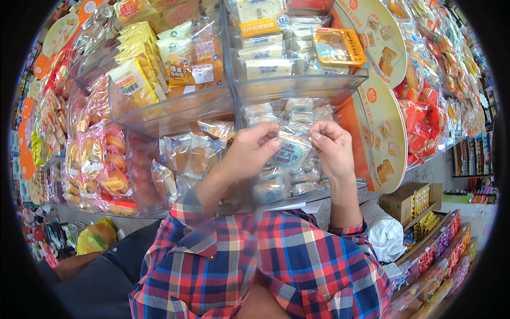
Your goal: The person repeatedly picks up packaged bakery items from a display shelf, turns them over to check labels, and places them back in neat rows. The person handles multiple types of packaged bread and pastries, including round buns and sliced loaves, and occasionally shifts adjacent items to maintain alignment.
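Between my two hands is a mooncake in a clear plastic wrapper (287, 151) with a round pale-blue printed label. My left hand (255, 149) pinches the wrapper's upper left edge between thumb and fingertips. The upper right edge is pinched by my right hand (332, 147). Below and behind the held pack, more wrapped round pastries (273, 187) lie in a clear plastic bin; similar packs (301, 107) show just beyond my fingers. The held pack hides part of the bin.
Clear bins hold wrapped brown pastries (195, 155), yellow bread packs (139, 79) and white packs (269, 67). An orange-topped pack (338, 47) lies at the back. Rounded cardboard signs (380, 135) stand at the right. A person in dark clothing (95, 283) is close at the left.
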The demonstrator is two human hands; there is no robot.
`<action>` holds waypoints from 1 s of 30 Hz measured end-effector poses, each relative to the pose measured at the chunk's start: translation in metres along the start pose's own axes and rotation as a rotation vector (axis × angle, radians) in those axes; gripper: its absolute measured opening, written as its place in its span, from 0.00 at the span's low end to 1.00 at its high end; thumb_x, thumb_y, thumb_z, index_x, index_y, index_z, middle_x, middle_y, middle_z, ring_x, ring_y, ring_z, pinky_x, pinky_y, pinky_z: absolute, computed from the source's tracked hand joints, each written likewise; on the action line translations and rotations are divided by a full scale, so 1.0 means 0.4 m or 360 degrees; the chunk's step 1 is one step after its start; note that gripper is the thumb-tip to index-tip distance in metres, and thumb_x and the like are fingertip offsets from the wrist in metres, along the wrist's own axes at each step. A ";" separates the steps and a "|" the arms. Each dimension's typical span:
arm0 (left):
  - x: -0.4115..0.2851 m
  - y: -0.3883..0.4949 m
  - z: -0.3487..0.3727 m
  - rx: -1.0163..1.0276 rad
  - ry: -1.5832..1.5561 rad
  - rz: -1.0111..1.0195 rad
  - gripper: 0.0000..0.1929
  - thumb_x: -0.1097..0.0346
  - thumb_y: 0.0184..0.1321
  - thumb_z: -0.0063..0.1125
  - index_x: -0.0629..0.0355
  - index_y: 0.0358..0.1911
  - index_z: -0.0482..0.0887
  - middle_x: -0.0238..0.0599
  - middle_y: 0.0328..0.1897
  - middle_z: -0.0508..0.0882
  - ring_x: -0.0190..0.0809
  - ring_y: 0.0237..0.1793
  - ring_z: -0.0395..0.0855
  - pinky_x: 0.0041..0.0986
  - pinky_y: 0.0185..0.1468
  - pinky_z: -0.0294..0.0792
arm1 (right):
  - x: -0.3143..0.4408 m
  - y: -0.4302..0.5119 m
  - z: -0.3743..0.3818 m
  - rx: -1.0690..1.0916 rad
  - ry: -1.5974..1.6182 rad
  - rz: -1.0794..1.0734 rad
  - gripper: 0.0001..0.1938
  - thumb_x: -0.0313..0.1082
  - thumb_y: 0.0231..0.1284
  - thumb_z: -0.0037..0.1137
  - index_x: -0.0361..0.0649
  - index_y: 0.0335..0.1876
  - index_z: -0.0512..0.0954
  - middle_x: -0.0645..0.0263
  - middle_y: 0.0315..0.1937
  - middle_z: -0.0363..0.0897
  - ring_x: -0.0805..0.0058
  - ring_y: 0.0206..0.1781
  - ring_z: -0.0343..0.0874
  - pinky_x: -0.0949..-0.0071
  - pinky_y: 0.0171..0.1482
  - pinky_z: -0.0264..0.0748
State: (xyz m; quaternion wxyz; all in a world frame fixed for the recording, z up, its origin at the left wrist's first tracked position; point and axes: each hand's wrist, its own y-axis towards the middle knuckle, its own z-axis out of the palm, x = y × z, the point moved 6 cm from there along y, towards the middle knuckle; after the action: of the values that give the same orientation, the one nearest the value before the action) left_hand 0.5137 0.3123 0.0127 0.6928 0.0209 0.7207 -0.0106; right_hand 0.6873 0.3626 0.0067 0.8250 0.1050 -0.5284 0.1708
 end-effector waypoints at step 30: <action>0.015 -0.030 -0.019 -0.0155 -0.0249 -0.0001 0.08 0.67 0.65 0.47 0.64 0.41 0.75 0.29 0.25 0.74 0.26 0.27 0.71 0.20 0.32 0.65 | -0.087 0.003 0.007 0.0132 -0.0032 0.0174 0.08 0.31 0.62 0.55 0.34 0.33 0.80 0.68 0.30 0.80 0.85 0.30 0.74 0.86 0.36 0.70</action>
State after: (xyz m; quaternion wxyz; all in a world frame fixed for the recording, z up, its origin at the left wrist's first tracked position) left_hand 0.5055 0.3007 0.0070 0.7472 -0.0139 0.6640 0.0225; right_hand 0.6712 0.3568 -0.0239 0.8040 0.1117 -0.5341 0.2361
